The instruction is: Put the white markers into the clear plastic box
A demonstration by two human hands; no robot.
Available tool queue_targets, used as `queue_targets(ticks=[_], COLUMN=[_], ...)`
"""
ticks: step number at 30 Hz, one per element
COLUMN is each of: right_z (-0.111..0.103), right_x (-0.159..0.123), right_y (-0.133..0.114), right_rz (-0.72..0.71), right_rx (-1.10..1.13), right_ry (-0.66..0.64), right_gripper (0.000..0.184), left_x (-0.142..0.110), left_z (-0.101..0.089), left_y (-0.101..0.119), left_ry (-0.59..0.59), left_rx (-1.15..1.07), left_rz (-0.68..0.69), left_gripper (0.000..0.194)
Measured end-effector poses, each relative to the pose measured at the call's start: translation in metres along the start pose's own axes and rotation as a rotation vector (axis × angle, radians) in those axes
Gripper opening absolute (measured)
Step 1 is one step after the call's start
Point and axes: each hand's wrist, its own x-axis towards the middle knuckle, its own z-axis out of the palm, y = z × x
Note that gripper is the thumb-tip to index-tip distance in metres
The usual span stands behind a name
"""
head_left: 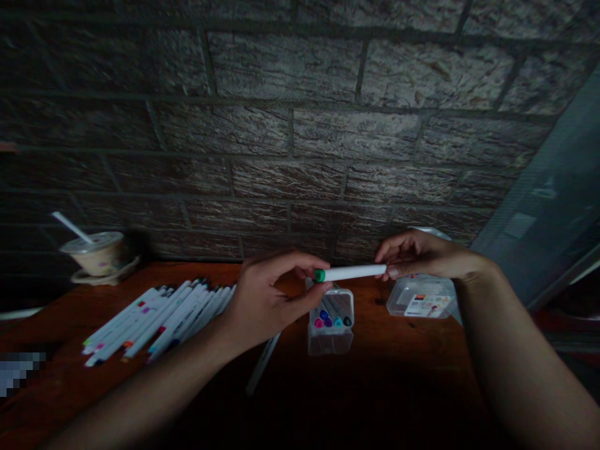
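Note:
A white marker (355,272) with a green end lies level in the air between my two hands. My left hand (276,289) pinches its green end between thumb and fingers. At the plain white end, the fingertips of my right hand (412,254) are closed on it. Just below the marker stands a small clear plastic case (330,340), holding several markers with pink, blue, purple, teal and dark ends. Left of my left wrist, many white markers (159,319) with coloured ends lie side by side on the wooden table (375,375). Another marker (262,365) lies alone below my left hand.
A clear plastic box (422,299) with a label sits under my right hand. At the far left, a drink cup (96,253) with a straw rests on a holder. The brick wall (300,131) rises right behind the table.

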Motion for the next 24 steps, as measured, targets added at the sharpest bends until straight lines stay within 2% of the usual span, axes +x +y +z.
queue_targets(ticks=[5, 11, 14, 20, 24], right_z=[-0.002, 0.000, 0.004, 0.012, 0.016], right_x=[-0.003, -0.005, -0.004, 0.000, -0.001], right_y=[-0.002, -0.005, -0.008, -0.014, -0.019], right_rz=[-0.042, -0.194, -0.218, -0.317, -0.328], right_rx=[0.020, 0.047, -0.007, -0.059, -0.038], right_ry=[0.058, 0.339, 0.418, 0.430, 0.373], right_gripper=[0.026, 0.029, 0.027, 0.024, 0.023], left_x=[0.001, 0.004, 0.006, 0.005, 0.004], left_z=[0.001, 0.004, 0.005, 0.006, 0.005], left_y=[-0.003, -0.018, -0.022, -0.024, -0.026], left_ry=[-0.007, -0.059, -0.076, -0.099, -0.023], left_rx=[-0.010, -0.047, -0.067, -0.087, -0.040], left_rz=[-0.022, -0.141, -0.171, -0.140, -0.089], left_gripper=[0.018, 0.014, 0.013, 0.016, 0.015])
